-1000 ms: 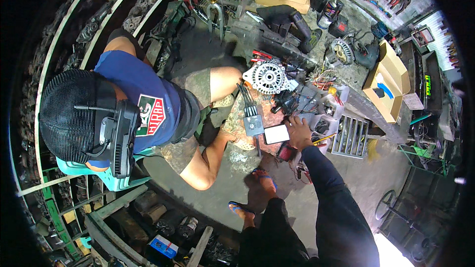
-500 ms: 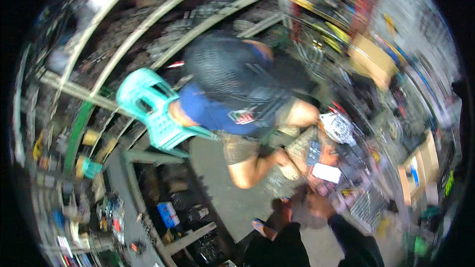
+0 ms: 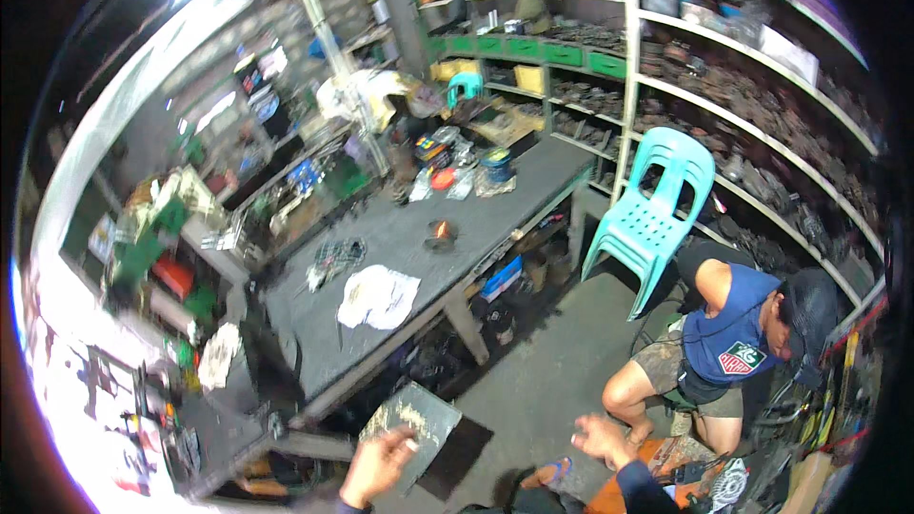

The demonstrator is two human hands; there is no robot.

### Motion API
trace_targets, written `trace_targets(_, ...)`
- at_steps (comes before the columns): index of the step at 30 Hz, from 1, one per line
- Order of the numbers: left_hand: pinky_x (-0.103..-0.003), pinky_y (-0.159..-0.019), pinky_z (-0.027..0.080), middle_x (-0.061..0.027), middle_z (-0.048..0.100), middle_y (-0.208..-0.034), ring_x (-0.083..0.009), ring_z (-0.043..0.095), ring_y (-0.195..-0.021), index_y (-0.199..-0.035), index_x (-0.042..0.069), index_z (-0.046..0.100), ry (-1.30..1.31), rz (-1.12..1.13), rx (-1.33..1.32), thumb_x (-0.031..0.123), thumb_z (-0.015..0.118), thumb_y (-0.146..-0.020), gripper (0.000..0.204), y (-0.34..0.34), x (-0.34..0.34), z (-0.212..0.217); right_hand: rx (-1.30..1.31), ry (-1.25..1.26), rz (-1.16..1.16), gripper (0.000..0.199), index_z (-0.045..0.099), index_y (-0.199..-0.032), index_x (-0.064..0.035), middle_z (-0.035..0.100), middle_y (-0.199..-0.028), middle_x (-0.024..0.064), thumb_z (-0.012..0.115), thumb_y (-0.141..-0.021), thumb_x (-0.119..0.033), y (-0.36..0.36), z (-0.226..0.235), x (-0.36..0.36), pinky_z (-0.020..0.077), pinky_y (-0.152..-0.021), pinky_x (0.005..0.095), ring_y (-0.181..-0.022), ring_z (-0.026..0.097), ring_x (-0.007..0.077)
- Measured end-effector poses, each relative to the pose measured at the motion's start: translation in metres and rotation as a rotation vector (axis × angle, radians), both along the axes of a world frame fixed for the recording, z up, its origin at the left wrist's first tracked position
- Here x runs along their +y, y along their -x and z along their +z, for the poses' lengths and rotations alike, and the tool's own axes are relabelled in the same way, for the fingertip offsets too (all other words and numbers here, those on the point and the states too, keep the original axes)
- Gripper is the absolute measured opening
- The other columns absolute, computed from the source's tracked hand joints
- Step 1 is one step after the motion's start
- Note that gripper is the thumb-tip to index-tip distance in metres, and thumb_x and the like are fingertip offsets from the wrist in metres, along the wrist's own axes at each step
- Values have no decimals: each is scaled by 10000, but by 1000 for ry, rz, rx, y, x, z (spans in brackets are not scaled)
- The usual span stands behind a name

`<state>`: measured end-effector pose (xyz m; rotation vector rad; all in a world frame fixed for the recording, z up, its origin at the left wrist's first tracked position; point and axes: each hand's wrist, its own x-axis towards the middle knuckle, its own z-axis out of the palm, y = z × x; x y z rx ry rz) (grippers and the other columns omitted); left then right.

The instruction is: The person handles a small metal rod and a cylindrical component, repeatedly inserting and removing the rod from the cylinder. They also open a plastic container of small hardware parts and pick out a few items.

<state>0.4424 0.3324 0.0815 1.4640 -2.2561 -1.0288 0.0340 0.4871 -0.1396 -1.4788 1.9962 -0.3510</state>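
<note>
My left hand point(image 3: 379, 466) is at the lower middle, its fingers loosely stretched with no object visible in them. It overlaps the edge of a flat grey panel point(image 3: 440, 411) with pale crumbs on it; whether it touches the panel I cannot tell. Farther right is my right hand point(image 3: 604, 440), fingers apart and holding nothing visible. It appears just in front of a seated person's point(image 3: 731, 324) bare leg. By that person's feet lies a round silver metal part with cut-outs point(image 3: 730, 484).
A long dark workbench point(image 3: 314, 352) runs diagonally ahead, with a white cloth point(image 3: 379, 297) and a tin point(image 3: 497, 165) on it. Stacked mint-green plastic chairs point(image 3: 650, 214) stand beside metal shelves point(image 3: 752, 128) crowded with parts. Bright light floods the left side.
My view has swung left and up, bringing the workbench in and shifting the seated person to the right. My hands, earlier close together near the floor parts, are now apart.
</note>
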Motion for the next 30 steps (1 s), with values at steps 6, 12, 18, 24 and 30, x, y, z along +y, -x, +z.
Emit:
trace_targets(6, -340, -804, 542, -106, 659, -1022, -218, 644, -878, -1158, -23, 660, 957, 568, 587, 127, 620, -878, 320, -199, 83, 187, 268, 106, 168, 487, 665, -1272, -36, 685, -1174, 214, 733, -878, -314, -75, 92, -61, 523, -970, 486, -1111, 657, 405)
trace_targets(12, -353, -792, 539, -111, 665, -1001, -230, 650, -865, -1135, -13, 669, 1248, 989, 334, 146, 622, -880, 304, -389, 207, 190, -291, 157, 457, 477, 675, -1278, -75, 707, -1155, 163, 752, -900, -355, -301, 129, -59, 550, -910, 424, -1048, 698, 313)
trace_targets(18, -367, -780, 537, -117, 670, -980, -241, 656, -853, -1111, -3, 678, 962, 1063, 198, 165, 624, -881, 290, -457, 221, 135, -73, -259, 1025, 529, 612, -1376, -92, 699, -1232, 169, 662, -953, -406, -389, 50, -23, 536, -937, 444, -1132, 672, 324)
trace_targets(24, -381, -768, 534, -122, 676, -958, -253, 662, -840, -1088, 7, 688, 717, 1034, 85, 184, 627, -882, 278, -474, 214, 103, -18, -123, 661, 428, 712, -1221, -91, 760, -1053, 149, 688, -904, -378, -407, 30, -91, 566, -867, 454, -994, 728, 329)
trace_targets(30, -395, -756, 531, -128, 681, -937, -264, 668, -827, -1064, 16, 697, 491, 974, -49, 203, 629, -884, 268, -463, 174, 75, -277, 208, 164, 243, 764, -1036, -68, 770, -939, 147, 678, -896, -247, -423, 66, -257, 570, -783, 418, -876, 752, 299)
